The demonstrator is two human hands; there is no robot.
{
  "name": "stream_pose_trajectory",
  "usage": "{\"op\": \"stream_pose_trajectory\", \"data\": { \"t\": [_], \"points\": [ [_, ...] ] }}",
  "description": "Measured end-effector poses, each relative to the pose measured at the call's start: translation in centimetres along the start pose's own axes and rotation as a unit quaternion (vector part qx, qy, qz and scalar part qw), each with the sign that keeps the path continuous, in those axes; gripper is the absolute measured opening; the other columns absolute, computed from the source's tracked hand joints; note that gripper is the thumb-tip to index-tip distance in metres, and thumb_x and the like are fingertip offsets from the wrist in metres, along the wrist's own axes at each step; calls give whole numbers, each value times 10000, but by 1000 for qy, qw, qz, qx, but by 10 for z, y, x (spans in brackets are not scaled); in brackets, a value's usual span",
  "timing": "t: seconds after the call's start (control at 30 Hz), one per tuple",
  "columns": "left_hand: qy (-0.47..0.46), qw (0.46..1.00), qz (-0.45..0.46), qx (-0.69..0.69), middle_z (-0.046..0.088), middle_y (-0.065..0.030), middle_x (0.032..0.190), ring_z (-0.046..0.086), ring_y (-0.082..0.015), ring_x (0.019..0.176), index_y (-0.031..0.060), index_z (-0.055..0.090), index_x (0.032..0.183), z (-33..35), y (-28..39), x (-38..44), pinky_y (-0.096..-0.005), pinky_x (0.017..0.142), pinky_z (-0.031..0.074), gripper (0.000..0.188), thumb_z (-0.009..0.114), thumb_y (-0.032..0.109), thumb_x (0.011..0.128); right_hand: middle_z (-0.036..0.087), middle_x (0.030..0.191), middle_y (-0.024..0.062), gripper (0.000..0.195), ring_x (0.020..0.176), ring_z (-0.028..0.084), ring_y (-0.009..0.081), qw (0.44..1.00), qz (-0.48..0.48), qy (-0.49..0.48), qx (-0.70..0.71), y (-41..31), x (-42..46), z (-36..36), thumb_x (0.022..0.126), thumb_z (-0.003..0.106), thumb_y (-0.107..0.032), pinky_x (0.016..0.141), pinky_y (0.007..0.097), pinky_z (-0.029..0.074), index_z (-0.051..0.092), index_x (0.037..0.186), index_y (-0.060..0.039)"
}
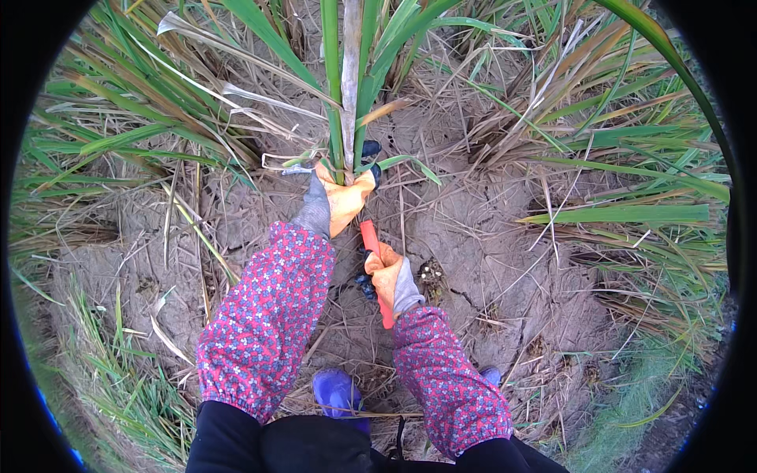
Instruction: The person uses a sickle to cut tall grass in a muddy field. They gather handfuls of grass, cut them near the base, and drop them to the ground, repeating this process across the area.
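Observation:
My left hand (343, 204), in an orange and grey work glove with dark fingertips, is closed around an upright bunch of long green leaf stalks (333, 106). A dry, pale grey-brown stalk (350, 65) stands in the same bunch. Lower and to the right, my right hand (387, 272) wears a matching glove and grips a red, flat-sided tool handle (370, 236). The handle's upper end is just below my left hand, apart from it. No blade can be made out. Both forearms are in flowered sleeve covers (269, 313).
Leafy clumps stand at the left (195, 112) and right (502, 124). Cracked, dry soil (455, 219) strewn with straw lies between them. A small cut stub (430, 273) with pale ends sits right of my right hand. My purple boots (337, 390) are below, and cut grass (118, 360) lies lower left.

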State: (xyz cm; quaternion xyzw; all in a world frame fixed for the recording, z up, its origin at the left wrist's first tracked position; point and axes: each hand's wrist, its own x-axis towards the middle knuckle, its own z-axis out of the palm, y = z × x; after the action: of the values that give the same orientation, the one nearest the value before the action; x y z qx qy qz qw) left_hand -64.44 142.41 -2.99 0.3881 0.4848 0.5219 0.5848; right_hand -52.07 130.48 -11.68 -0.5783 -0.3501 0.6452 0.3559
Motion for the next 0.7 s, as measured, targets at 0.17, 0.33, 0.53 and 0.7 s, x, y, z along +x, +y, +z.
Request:
{"op": "stream_pose_trajectory", "data": {
  "t": [0.17,0.33,0.53,0.7],
  "points": [
    [68,997,-37,23,555,48,775,502,-57,663,68,564,895,-10,-12,0,-235,575,417,179,637,-6,750,380,683,-83,337,567,361,58,996,31,29,81,9,-56,28,774,445,-10,492,209,280,544,1091,-67],
    [144,988,11,53,539,44,731,482,-76,650,62,573,868,-108,-5,-1,-238,588,405,169,663,109,733,456,788,-69,433,654,397,16,985,93,51,133,85,-211,0,811,460,58,570,153,332,505,1238,3],
    [205,957,8,204,523,61,664,457,-56,579,63,598,791,-154,42,-63,-235,526,376,111,675,67,712,455,775,-75,394,656,399,10,989,23,112,96,11,-144,-13,839,445,74,589,158,357,507,1219,-11],
    [255,915,7,312,572,1,693,505,-103,621,39,598,845,-188,58,-99,-278,584,429,147,673,81,724,468,774,-69,408,669,420,16,993,18,89,81,11,-134,-6,810,461,76,604,158,364,521,1203,-19]
  ]
}}
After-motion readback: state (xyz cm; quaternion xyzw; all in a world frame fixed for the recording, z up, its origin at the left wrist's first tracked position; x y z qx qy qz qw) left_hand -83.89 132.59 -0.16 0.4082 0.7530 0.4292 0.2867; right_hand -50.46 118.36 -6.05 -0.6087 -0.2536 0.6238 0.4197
